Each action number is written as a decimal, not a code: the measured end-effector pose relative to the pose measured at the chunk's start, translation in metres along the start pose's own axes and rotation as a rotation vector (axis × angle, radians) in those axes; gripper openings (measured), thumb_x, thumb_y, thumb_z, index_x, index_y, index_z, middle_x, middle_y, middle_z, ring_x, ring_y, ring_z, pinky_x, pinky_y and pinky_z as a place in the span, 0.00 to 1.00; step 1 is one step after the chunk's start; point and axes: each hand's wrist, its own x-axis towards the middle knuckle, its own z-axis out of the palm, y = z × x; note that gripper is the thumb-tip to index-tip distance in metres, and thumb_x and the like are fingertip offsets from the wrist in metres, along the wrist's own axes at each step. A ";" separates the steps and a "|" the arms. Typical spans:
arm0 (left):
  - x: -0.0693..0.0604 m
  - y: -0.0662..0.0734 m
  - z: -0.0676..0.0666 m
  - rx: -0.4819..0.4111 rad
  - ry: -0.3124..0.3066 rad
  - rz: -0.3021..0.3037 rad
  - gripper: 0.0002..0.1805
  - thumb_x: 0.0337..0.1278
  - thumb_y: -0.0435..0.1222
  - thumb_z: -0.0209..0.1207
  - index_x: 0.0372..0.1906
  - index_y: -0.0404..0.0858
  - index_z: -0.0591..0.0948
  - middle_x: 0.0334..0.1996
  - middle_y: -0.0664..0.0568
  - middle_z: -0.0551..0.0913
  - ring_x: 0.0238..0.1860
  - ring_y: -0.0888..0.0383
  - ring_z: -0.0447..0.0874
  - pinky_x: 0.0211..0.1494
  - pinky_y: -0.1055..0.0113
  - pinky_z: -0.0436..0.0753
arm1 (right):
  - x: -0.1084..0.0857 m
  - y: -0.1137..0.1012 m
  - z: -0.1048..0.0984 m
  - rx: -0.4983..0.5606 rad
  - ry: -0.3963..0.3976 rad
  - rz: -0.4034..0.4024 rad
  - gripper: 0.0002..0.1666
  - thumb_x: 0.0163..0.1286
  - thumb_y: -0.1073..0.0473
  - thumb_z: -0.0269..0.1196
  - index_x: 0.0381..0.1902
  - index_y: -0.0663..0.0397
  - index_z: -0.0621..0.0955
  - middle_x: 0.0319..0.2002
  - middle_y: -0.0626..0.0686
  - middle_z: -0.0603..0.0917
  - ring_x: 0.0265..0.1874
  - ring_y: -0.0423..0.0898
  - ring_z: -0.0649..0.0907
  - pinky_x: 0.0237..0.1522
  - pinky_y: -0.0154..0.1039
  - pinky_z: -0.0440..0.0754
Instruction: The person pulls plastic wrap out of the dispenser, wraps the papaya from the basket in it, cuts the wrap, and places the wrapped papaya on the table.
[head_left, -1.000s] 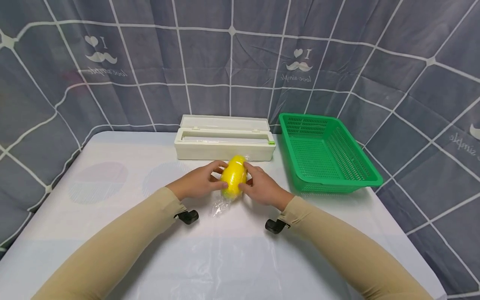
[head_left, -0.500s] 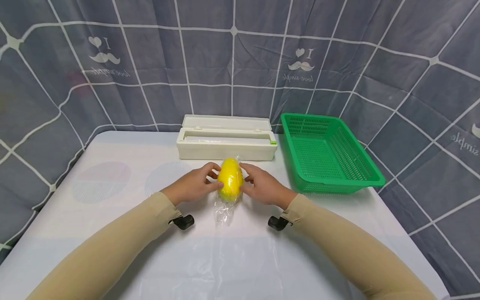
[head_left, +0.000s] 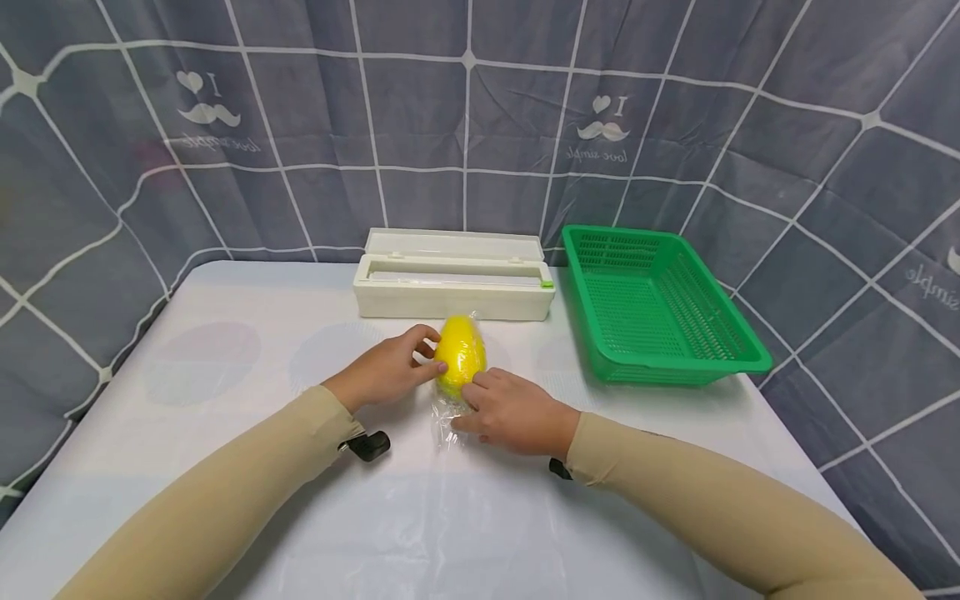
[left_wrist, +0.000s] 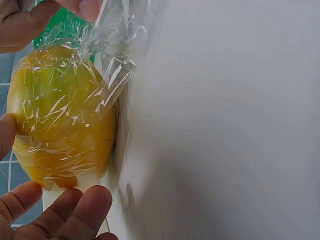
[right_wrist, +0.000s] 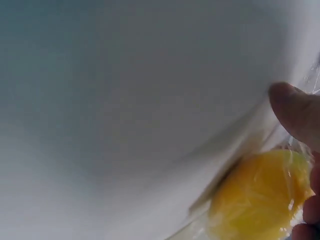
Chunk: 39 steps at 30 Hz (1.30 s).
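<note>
A yellow oval fruit (head_left: 459,346), its exact kind unclear, lies on the table wrapped in cling film, its near end greenish in the left wrist view. Loose, crinkled cling film (left_wrist: 122,47) trails from that end. My left hand (head_left: 393,367) holds the fruit's left side, thumb on the near part and curled fingers toward the far end. At the near end, my right hand (head_left: 517,412) has its thumb and curled fingers at the loose film. The right wrist view shows the right thumb (right_wrist: 295,110) over the film, with the fingers beside the fruit (right_wrist: 260,195).
Behind the fruit stands a white cling film dispenser box (head_left: 453,304), lid raised, a roll inside. A green perforated basket (head_left: 600,337) sits at the back right. A grey checked curtain (head_left: 412,117) hangs behind the white-covered table (head_left: 360,533).
The fruit has shifted slightly left. My right hand has left the fruit's right side and come toward me, down to the loose film at the near end. My left hand keeps its hold.
</note>
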 end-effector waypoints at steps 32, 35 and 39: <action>-0.012 0.014 0.016 0.220 0.233 0.466 0.09 0.64 0.43 0.72 0.42 0.45 0.86 0.49 0.54 0.82 0.52 0.54 0.79 0.58 0.57 0.82 | 0.005 0.011 0.005 0.902 0.431 0.644 0.04 0.72 0.64 0.69 0.41 0.56 0.91 0.41 0.52 0.90 0.42 0.47 0.88 0.48 0.48 0.88; -0.011 0.016 0.017 0.179 0.248 0.443 0.04 0.67 0.41 0.69 0.38 0.46 0.86 0.48 0.54 0.82 0.52 0.53 0.80 0.61 0.57 0.81 | 0.007 0.013 0.004 0.953 0.405 0.715 0.05 0.73 0.63 0.69 0.41 0.56 0.91 0.40 0.51 0.90 0.39 0.44 0.87 0.45 0.41 0.88; -0.009 0.017 0.017 0.114 0.253 0.409 0.03 0.68 0.39 0.67 0.36 0.46 0.87 0.47 0.54 0.83 0.51 0.53 0.80 0.62 0.56 0.81 | 0.010 0.016 0.004 1.039 0.349 0.831 0.07 0.74 0.60 0.68 0.43 0.56 0.91 0.39 0.52 0.91 0.34 0.42 0.83 0.37 0.34 0.83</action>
